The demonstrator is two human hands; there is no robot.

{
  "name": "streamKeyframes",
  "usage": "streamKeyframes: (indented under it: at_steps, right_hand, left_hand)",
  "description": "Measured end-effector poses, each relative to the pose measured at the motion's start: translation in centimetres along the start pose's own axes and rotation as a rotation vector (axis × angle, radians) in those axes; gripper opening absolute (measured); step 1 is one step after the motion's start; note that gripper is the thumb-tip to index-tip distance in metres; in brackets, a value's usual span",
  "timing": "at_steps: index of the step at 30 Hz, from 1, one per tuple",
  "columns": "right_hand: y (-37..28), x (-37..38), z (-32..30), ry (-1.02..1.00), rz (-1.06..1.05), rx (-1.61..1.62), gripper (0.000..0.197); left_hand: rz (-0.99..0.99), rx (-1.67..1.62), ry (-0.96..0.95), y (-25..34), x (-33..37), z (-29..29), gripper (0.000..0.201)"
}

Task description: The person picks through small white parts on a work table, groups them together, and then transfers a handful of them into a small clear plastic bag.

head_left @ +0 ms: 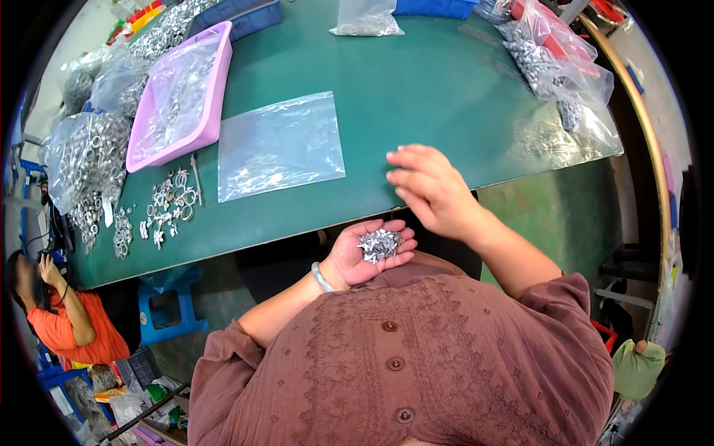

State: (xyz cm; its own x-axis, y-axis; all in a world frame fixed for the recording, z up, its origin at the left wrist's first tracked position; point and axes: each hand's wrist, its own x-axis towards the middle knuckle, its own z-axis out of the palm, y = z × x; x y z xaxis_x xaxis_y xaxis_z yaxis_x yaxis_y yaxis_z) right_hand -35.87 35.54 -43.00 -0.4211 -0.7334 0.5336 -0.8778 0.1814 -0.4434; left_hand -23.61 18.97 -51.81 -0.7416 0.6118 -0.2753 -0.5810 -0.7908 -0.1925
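My left hand (348, 256) is palm up and cupped just off the table's near edge, a bracelet on its wrist. A heap of small silver metal pieces (379, 245) lies in that palm; some look star-shaped. Up and to the right, my right hand (431, 186) hangs over the table edge, its fingers loosely bent and apart, with nothing seen in them. A flat clear plastic bag (281, 146) lies on the green table (416, 89) to the left of my right hand. Left of the bag are loose silver rings and charms (169, 204) beside a thin metal tool (196, 179).
A pink tray (213, 111) lined with plastic stands at the left, next to bulging bags of metal parts (89, 160). More bagged parts (535, 63) lie at the far right. Blue bins (253, 18) line the back. A person in orange (82, 327) is at the lower left near a blue stool (169, 312).
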Motion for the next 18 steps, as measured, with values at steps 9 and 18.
streamKeyframes:
  at_steps: [9,18]
  right_hand:
    - [4.6,11.0,3.5,-0.22,-0.512,-0.564,0.031]
    - [6.3,14.6,4.4,-0.266,-0.589,-0.504,0.012]
  left_hand:
    - [0.093,0.031,-0.063,-1.4,-3.2,2.7,0.035]
    - [0.274,0.044,-0.124,-0.9,-6.0,4.5,0.036]
